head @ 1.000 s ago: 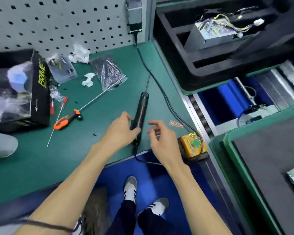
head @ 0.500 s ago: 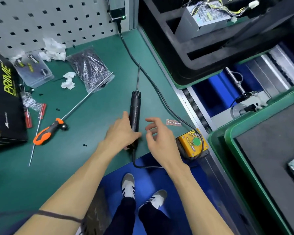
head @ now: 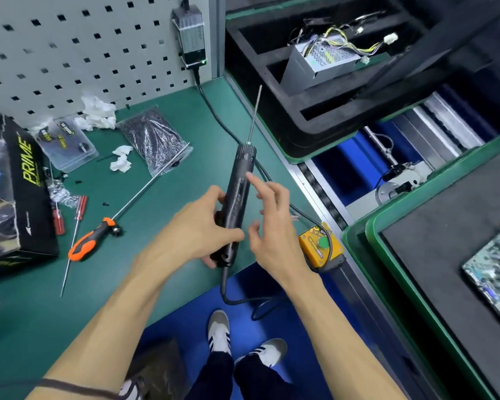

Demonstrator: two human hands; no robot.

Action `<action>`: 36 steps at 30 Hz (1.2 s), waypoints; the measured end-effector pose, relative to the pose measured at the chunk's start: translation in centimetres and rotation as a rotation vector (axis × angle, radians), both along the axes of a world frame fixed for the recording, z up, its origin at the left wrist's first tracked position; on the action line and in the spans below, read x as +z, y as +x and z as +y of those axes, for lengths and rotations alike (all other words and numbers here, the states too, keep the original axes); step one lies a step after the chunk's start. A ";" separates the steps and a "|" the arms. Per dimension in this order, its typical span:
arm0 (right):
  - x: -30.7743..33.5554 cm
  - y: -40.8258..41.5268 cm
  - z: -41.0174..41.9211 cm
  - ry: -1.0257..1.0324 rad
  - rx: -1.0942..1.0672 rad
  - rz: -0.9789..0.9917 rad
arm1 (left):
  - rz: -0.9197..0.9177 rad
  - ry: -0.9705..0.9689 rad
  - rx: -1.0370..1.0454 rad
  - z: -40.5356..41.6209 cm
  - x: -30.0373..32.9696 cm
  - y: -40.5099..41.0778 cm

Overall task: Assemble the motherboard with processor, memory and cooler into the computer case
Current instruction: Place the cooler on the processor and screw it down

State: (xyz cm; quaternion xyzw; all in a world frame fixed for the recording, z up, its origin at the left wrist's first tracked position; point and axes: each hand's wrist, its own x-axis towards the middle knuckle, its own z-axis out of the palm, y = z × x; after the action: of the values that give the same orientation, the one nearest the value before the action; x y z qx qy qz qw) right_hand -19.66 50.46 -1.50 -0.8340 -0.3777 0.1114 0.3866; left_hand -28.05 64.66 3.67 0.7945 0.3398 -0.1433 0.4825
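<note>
At the far left of the green tabletop lies a black motherboard box printed "PRIME". Beside it are two small red screwdrivers, a clear bag of parts, crumpled white tissue and a dark bag of screws. An orange-handled screwdriver with a long shaft lies slanted just below these, apart from the hands.

The left hand grips the lower body of the black electric screwdriver, fingers curled round it, holding it above the tabletop edge with its long bit pointing up and away. Its cable loops down from the tail. The right hand is just beside the tool, fingers loosely spread and holding nothing, the index fingertip near the barrel; whether it touches cannot be told.

Further right sits a yellow button box at the tabletop corner. Beyond, a black foam tray holds a silver power supply with its wires. At the far right, a green tray with a dark pad carries the motherboard, partly cut off by the frame edge.
</note>
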 end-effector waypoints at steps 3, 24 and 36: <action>1.1 0.6 -1.0 0.049 -0.100 -0.111 | -0.100 0.053 -0.112 -1.3 3.6 1.1; 9.0 8.7 -30.4 0.433 -0.648 -0.684 | -0.537 0.243 -0.835 -29.6 16.2 13.9; 13.7 9.8 -43.0 0.783 -0.985 -0.807 | -0.434 0.108 -0.843 -37.0 13.3 21.5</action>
State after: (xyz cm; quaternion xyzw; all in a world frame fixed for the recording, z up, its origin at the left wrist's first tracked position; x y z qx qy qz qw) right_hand -9.91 7.48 12.17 -0.6842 -0.0850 -0.5318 0.4918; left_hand -6.51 27.65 16.94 0.8985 -0.1140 -0.1394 0.4003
